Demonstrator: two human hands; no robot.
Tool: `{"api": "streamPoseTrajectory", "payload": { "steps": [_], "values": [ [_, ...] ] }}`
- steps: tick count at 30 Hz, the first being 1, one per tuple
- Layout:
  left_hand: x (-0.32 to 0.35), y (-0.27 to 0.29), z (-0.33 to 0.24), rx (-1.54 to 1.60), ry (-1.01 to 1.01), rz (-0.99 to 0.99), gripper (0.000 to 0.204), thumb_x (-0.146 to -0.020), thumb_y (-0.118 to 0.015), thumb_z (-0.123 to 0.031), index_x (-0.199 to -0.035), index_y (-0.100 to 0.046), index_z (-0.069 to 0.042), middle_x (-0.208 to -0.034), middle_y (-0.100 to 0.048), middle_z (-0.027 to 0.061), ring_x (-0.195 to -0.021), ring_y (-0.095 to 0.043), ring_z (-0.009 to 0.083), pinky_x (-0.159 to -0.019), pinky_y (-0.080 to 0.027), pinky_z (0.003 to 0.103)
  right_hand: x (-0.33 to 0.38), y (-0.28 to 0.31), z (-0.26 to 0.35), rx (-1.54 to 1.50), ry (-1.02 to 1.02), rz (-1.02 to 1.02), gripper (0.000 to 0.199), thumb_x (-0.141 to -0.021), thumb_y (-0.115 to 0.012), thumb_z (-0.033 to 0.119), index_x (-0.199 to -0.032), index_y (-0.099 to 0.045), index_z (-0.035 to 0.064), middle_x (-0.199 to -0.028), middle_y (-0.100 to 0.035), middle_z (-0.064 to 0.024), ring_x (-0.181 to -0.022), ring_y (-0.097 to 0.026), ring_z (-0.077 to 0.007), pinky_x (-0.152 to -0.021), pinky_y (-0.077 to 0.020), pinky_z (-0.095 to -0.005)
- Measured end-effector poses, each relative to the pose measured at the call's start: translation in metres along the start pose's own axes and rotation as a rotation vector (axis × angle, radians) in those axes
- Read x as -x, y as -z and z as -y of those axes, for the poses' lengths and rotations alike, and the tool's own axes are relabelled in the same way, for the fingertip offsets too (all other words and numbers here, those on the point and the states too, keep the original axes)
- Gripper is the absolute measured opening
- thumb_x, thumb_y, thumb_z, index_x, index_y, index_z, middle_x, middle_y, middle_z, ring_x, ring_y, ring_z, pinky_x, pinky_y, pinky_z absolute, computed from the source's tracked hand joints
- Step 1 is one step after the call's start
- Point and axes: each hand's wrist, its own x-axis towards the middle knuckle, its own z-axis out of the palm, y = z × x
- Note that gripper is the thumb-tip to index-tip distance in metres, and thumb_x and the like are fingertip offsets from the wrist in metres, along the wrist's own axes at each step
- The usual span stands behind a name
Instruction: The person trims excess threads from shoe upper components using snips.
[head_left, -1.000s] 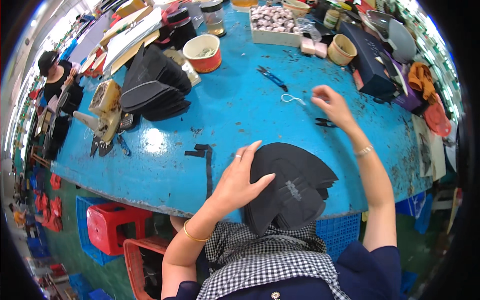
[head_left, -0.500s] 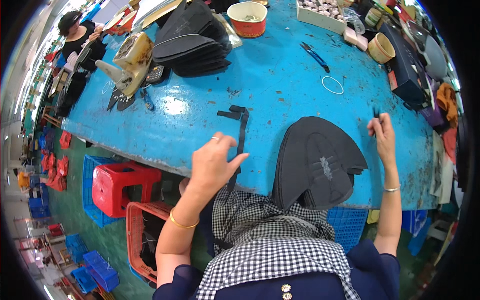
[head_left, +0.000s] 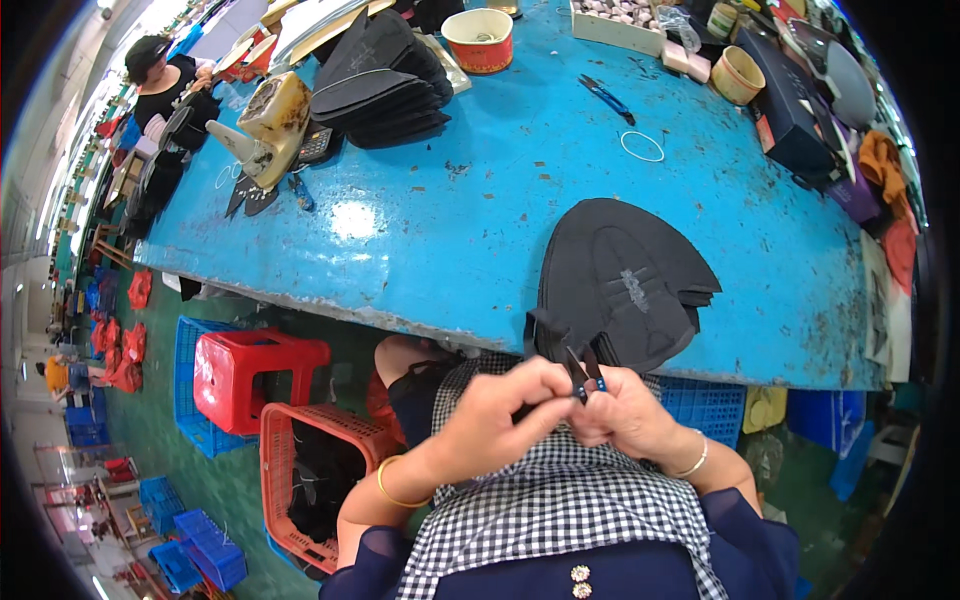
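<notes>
In front of my apron both hands have come together. My left hand (head_left: 505,408) is closed on a black fabric strip (head_left: 541,332), whose upper part lies by the near left edge of the stack. My right hand (head_left: 628,412) grips small dark thread snips (head_left: 588,376) with bits of blue on them, blades up, close beside the left fingers. Whether the blades touch the strip I cannot tell. Just beyond my hands a stack of black, rounded cut pieces (head_left: 625,270) lies at the table's near edge, the top one marked with pale lines.
On the blue table (head_left: 430,240) lie another pair of snips (head_left: 606,98), a white loop (head_left: 642,147), a tied black stack (head_left: 385,90), a stained glue container (head_left: 272,118) and a red tub (head_left: 479,42). A red stool (head_left: 250,370) and orange basket (head_left: 320,420) stand left. A person (head_left: 165,85) sits far left.
My right hand has come in from the right side to meet the left, bringing the snips. The strip was lifted off the table and drawn to my body. The view has shifted slightly.
</notes>
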Motion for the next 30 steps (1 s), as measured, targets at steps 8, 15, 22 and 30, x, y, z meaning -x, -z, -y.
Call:
{"api": "streamPoseTrajectory", "payload": {
  "steps": [8,15,22,30],
  "values": [
    [0.054,-0.004,0.022,0.039,0.151,-0.025,0.014,-0.096,-0.059,-0.002,-0.105,-0.068,0.002,-0.065,-0.059,0.0001,-0.057,-0.052,0.0036,-0.053,-0.04,0.022,0.006,0.014,0.009,0.1,0.512,-0.232,0.023,-0.104,-0.054,0.019,-0.103,-0.065,-0.0011,-0.056,-0.041,0.005,-0.048,-0.032,-0.005,-0.047,-0.0265,-0.0255],
    [0.084,0.015,0.021,0.056,0.157,-0.115,0.025,-0.1,-0.044,-0.001,-0.101,-0.068,0.008,-0.068,-0.07,0.0093,-0.054,-0.06,0.0081,-0.054,-0.05,0.021,0.012,0.037,0.023,0.132,0.775,-0.368,0.028,-0.107,-0.05,0.025,-0.109,-0.066,0.0027,-0.057,-0.044,0.0059,-0.044,-0.029,-0.004,-0.045,-0.0241,-0.0247],
    [0.1,0.034,0.028,-0.008,-0.088,-0.425,0.021,-0.09,-0.044,0.007,-0.093,-0.065,0.007,-0.098,-0.07,0.0217,-0.083,-0.07,0.0237,-0.079,-0.058,0.035,0.022,0.055,0.042,-0.034,0.941,-0.565,0.032,-0.107,-0.049,0.03,-0.107,-0.065,0.0024,-0.057,-0.039,0.0075,-0.044,-0.024,-0.0028,-0.044,-0.0205,-0.0244],
    [0.105,0.052,-0.023,1.16,-0.627,-0.483,0.028,-0.091,-0.055,-0.008,-0.066,-0.041,-0.01,-0.064,-0.048,0.0024,-0.058,-0.049,0.0126,-0.047,-0.038,0.028,0.026,0.02,0.028,0.98,-0.006,-0.051,0.031,-0.096,-0.065,0.022,-0.119,-0.067,0.001,-0.067,-0.065,-0.0066,-0.054,-0.059,-0.0121,-0.052,-0.0467,-0.0272]
  ]
}}
